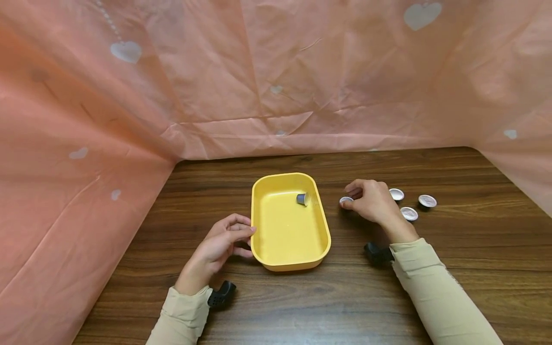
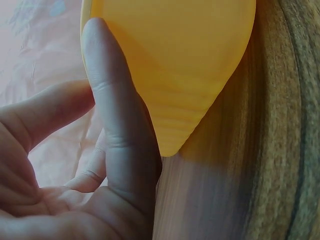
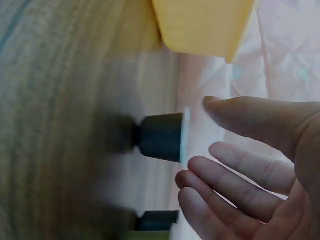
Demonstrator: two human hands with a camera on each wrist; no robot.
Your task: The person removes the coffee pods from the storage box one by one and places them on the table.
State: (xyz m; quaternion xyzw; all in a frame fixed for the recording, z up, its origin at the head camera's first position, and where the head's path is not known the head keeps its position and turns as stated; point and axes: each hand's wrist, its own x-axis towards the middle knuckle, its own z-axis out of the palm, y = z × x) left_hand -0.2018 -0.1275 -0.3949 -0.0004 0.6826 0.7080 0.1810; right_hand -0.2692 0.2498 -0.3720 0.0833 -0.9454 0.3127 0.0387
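A yellow tray [image 1: 286, 266] stands on the table, and my left hand [image 1: 222, 242] holds its left rim, thumb on the edge and fingers by the outer wall. Inside, near its right wall, a blue-purple coffee capsule [image 1: 303, 199] lies on its side. To the right of the tray, my right hand [image 1: 370, 199] hovers over another coffee capsule [image 1: 346, 200], lid up. In the right wrist view, thumb and fingers are spread above that dark capsule [image 3: 162, 137], apart from it.
Three more capsules stand lid up beyond my right hand: one behind it [image 1: 396, 194], one near the wrist [image 1: 408, 213] and one farther right [image 1: 427, 201]. Pink cloth [image 1: 276, 96] with pale hearts encloses the wooden table [image 1: 302, 306] at the back and sides.
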